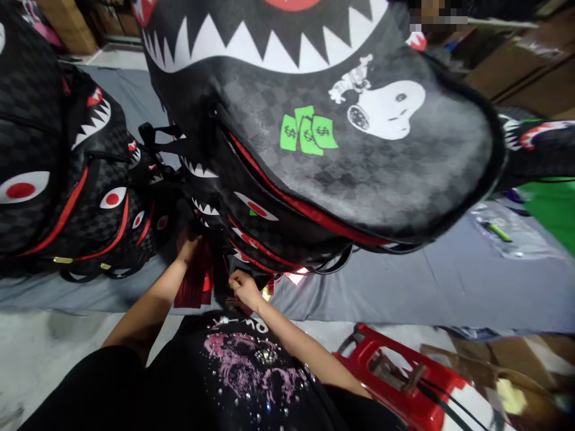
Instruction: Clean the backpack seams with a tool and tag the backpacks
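Observation:
My left hand (189, 246) reaches in among black checkered backpacks, above a hanging dark red cloth-like piece (193, 281). Its fingers are lost in shadow. Lower and to the right, my right hand (245, 287) is closed in a pinch beside dark material; what it holds, if anything, is hidden. A large checkered backpack (287, 179) with white teeth, green banknote prints and a white cartoon dog head looms over both hands. Beneath it stand more such backpacks (251, 239) with red-pupil eyes and red zips.
On the left, several similar backpacks (40, 149) stand in a row on a grey-covered table (395, 287). Clear plastic packaging (512, 233) lies at right. Below are a red plastic object (404, 371) and cardboard (516, 359) on the floor.

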The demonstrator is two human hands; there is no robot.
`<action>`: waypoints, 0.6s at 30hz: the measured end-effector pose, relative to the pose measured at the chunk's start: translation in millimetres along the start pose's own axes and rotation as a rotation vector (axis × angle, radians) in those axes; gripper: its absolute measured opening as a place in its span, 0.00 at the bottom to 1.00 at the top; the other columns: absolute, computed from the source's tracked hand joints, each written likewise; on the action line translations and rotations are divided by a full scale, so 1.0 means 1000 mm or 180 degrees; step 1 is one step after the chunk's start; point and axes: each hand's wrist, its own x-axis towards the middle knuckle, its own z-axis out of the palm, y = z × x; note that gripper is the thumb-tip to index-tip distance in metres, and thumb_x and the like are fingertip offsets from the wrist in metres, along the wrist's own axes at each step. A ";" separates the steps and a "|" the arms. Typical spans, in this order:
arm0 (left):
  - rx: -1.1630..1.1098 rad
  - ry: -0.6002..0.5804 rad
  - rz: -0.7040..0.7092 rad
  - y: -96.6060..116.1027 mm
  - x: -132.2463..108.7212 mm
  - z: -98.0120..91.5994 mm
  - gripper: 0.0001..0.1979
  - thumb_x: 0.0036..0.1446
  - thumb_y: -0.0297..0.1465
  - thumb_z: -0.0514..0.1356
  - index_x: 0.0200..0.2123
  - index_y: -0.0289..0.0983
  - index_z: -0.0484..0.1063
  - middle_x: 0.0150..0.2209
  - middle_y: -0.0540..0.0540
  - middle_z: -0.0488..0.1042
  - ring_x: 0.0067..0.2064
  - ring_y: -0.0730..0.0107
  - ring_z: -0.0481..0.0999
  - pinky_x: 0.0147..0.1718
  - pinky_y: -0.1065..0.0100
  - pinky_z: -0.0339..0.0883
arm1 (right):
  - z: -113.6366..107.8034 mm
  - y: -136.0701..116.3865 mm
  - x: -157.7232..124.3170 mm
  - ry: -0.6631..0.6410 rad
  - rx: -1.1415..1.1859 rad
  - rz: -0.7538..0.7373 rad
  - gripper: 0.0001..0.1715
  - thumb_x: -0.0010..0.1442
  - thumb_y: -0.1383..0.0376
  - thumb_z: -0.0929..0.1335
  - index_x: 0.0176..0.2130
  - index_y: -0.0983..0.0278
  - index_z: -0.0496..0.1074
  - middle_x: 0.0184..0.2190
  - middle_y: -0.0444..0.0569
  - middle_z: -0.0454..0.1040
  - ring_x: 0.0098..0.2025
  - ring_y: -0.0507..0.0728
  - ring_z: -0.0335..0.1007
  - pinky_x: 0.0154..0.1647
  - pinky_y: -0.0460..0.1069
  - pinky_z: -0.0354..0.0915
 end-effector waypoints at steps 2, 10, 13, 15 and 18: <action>0.0121 0.0294 0.0307 0.011 -0.019 -0.005 0.24 0.53 0.32 0.63 0.53 0.34 0.68 0.56 0.36 0.70 0.60 0.54 0.65 0.60 0.55 0.58 | -0.010 -0.001 -0.019 0.0133 0.0157 -0.0108 0.06 0.53 0.61 0.66 0.28 0.60 0.68 0.19 0.38 0.66 0.19 0.49 0.59 0.21 0.44 0.56; -0.0422 -0.1811 0.0966 0.053 -0.146 0.019 0.11 0.58 0.36 0.58 0.38 0.36 0.77 0.39 0.44 0.80 0.42 0.64 0.78 0.44 0.65 0.71 | -0.029 -0.024 -0.058 0.0684 0.0397 -0.0550 0.11 0.55 0.56 0.66 0.28 0.61 0.67 0.22 0.41 0.66 0.25 0.51 0.62 0.27 0.46 0.60; -0.0481 -0.1714 0.1050 0.068 -0.157 0.027 0.09 0.57 0.35 0.59 0.33 0.36 0.77 0.36 0.44 0.80 0.40 0.64 0.79 0.43 0.65 0.71 | -0.031 -0.029 -0.068 0.0743 0.0366 -0.0705 0.11 0.56 0.58 0.66 0.27 0.62 0.68 0.23 0.41 0.67 0.27 0.51 0.62 0.30 0.46 0.59; -0.0604 -0.1817 0.1015 0.074 -0.158 0.030 0.10 0.56 0.36 0.60 0.33 0.36 0.77 0.36 0.44 0.80 0.39 0.64 0.79 0.43 0.64 0.71 | -0.033 -0.032 -0.074 0.0797 0.0303 -0.0783 0.11 0.57 0.58 0.66 0.28 0.62 0.69 0.24 0.41 0.67 0.27 0.51 0.62 0.30 0.46 0.59; -0.0904 -0.1892 0.0900 0.074 -0.163 0.034 0.12 0.56 0.39 0.61 0.33 0.36 0.77 0.36 0.44 0.80 0.38 0.65 0.79 0.41 0.65 0.72 | -0.038 -0.037 -0.081 0.0885 0.0042 -0.0963 0.11 0.59 0.59 0.65 0.29 0.62 0.71 0.25 0.43 0.70 0.29 0.52 0.65 0.31 0.46 0.60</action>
